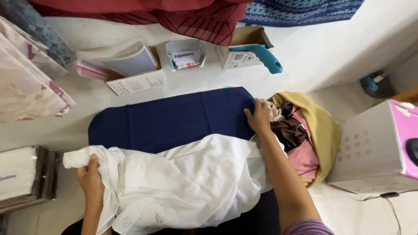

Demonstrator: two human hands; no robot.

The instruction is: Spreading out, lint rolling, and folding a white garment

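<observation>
White floor (331, 48) as the work surface, viewed from above; no counter in view. Navy cloth (174, 119) is spread flat in the middle, on a padded board by the look of it, can't confirm. White beaded garment (191, 182) lies bunched over its near edge and across the person's lap. Left hand (90, 174) is closed on the garment's left end, fabric gathered in the fist. Right hand (260, 115) is spread flat, fingers apart, pressing the right edge of the navy cloth, gripping nothing as far as I can see. Hands are well apart, one at each end. Just beside the right hand: heap of clothes (305, 139), mustard, pink and brown pieces tangled. Beyond the navy cloth: open cardboard boxes (183, 54), a stack of flat packets (126, 63), and a blue-handled tool (263, 56) sticking out of a box. Left edge: pile of bagged items (24, 176). Right: white box with coloured dots (374, 148), cable (392, 204) on the floor by it. Risks, my read: white garment is only held at one end, so a pull could drag the navy cloth out of flat or let the loose bulk slide off onto the floor. Beadwork could snag on the clothes heap, since the right forearm runs between the two. The cable is close enough to catch trailing fabric.
</observation>
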